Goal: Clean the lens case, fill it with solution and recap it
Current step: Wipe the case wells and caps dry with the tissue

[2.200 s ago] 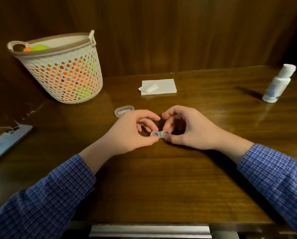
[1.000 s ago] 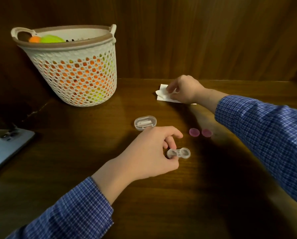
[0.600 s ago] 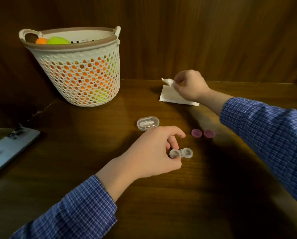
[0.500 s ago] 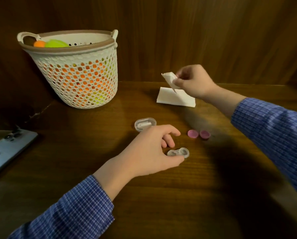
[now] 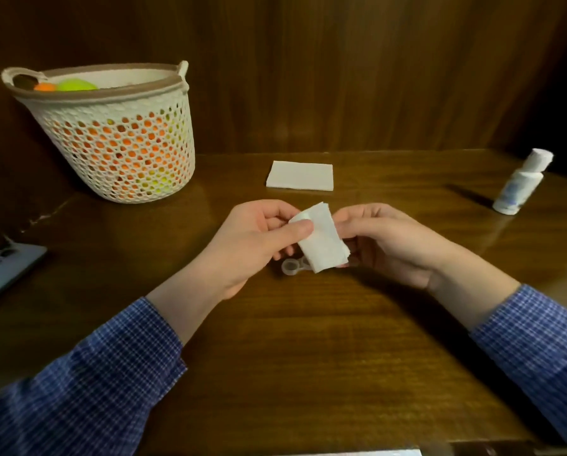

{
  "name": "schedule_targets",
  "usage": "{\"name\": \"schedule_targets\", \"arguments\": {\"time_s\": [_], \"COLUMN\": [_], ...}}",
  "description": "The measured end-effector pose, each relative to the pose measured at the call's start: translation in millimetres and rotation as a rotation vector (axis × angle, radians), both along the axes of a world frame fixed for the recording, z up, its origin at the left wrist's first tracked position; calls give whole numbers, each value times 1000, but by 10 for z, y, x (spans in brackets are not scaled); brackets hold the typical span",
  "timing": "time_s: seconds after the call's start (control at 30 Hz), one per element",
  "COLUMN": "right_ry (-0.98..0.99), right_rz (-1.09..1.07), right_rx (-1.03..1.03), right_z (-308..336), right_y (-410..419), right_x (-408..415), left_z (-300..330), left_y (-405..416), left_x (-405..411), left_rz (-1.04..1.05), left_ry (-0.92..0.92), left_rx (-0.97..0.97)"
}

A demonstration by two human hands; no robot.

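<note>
Backdrop: dark wood panelling behind a brown wooden bench (image 5: pixel 308 357).
Basket: white perforated basket (image 5: pixel 121 149) at far left of the bench, orange and green items inside.
Sleeves: blue checked, on both forearms.
Phone: phone (image 5: pixel 2 274) at the left edge, partly cut off.
Napkins: flat white stack (image 5: pixel 300 175) at the back centre.
Bottle: white bottle (image 5: pixel 519 185) standing at far right, well apart from the hands.
Left hand: left hand (image 5: pixel 252 245), grip closed, thumb pinching the upper corner of a folded tissue (image 5: pixel 323 241).
Right hand: right hand (image 5: pixel 390 241), fingers curled behind the tissue's other side, holding it.
Case: clear lens case (image 5: pixel 292 267) on the bench just below the tissue, one well showing, the rest hidden.
</note>
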State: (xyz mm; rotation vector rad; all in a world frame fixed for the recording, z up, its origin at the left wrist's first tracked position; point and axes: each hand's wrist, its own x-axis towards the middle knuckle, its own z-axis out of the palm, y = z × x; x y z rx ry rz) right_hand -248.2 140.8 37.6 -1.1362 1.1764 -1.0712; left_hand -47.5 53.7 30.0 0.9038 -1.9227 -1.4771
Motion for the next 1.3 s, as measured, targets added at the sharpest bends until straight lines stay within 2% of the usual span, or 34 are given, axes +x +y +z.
{"name": "schedule_targets", "arguments": {"time_s": [0.13, 0.23, 0.3, 0.47, 0.73, 0.87, 1.1, 1.2, 1.3], "right_ry": [-52, 62, 97, -10, -53, 42, 56, 47, 130], "right_rz": [-35, -68, -114, -137, -104, -77, -259, -289, -207], "right_rx": [-33, -88, -113, -128, -260, -342, -437, -391, -309], "right_z": [-28, -80, -127, -131, -131, -143, -143, -172, -164], "right_y": [10, 14, 18, 6, 11, 18, 19, 3, 7], "right_x": [24, 45, 53, 18, 22, 39, 56, 77, 67], "left_z": [-24, -60, -67, -48, -74, -66, -14, -40, -64], "left_y": [-4, 9, 19, 2, -69, -56, -19, 3, -2], "left_x": [-30, -77, -91, -78, -56, -45, -22, -41, -45], "left_rz": [95, 135, 109, 33, 16, 21, -51, -39, -35], "left_ry": [-11, -8, 6, 122, 207, 198, 230, 168, 116], "left_rx": [-21, 3, 68, 281, 397, 335, 257, 141, 31]}}
